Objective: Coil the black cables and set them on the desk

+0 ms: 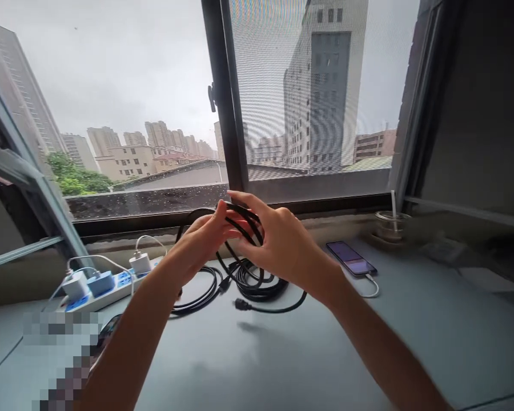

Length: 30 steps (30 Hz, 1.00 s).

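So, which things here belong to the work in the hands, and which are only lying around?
In hand: black cable, looped between left hand and right hand, rest coiled on the desk.
Lying about: power strip with chargers, phone, glass with straw.

grey desk (411, 319), window (300, 91), overcast daylight

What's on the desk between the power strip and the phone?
Head view: black cable lies coiled on the desk between the power strip and the phone; the left hand and right hand hold a loop of it above.
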Each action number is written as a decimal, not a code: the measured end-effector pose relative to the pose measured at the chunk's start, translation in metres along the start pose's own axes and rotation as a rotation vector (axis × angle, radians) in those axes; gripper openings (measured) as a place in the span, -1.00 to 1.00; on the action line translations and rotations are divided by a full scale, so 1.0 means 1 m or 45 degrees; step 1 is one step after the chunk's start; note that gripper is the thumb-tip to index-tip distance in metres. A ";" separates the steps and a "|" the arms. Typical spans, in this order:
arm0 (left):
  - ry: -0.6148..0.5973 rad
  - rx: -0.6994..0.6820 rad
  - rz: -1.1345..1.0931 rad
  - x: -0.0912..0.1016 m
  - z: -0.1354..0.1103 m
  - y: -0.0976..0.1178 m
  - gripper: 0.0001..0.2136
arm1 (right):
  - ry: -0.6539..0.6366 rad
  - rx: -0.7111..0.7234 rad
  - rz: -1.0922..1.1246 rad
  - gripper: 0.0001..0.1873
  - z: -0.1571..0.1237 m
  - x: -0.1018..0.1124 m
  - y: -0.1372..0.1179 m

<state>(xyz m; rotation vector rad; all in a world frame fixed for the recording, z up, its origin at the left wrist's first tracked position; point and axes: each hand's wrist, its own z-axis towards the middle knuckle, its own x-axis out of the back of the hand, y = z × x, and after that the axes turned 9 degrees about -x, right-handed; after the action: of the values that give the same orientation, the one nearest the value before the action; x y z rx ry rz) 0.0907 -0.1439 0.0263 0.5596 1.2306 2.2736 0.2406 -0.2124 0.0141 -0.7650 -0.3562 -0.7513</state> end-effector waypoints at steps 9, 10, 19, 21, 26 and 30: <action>0.055 -0.336 0.352 -0.022 -0.020 0.031 -0.81 | 0.298 0.013 0.148 -0.71 0.006 0.033 0.016; 0.125 -0.487 0.362 -0.025 -0.023 0.034 -0.85 | 0.318 0.015 0.194 -0.73 0.006 0.038 0.018; 0.387 -0.848 1.404 -0.040 -0.017 0.016 -0.31 | 0.202 -0.017 0.678 -0.75 -0.002 0.038 0.003; 0.468 -0.747 1.275 -0.042 -0.012 0.006 -0.52 | 0.157 -0.040 0.720 -0.75 -0.003 0.035 0.000; 0.627 -0.541 0.796 -0.036 -0.007 0.004 -0.92 | 0.140 -0.088 0.771 -0.68 0.001 0.027 0.001; 0.894 -0.527 0.719 -0.021 -0.009 0.017 -0.88 | 0.171 -0.029 0.728 -0.62 0.004 0.017 0.000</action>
<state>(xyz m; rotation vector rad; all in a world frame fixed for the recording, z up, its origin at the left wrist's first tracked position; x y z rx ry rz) 0.0988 -0.1705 0.0340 -0.0916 0.8813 3.2662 0.2522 -0.2180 0.0259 -0.7828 0.0011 -0.2644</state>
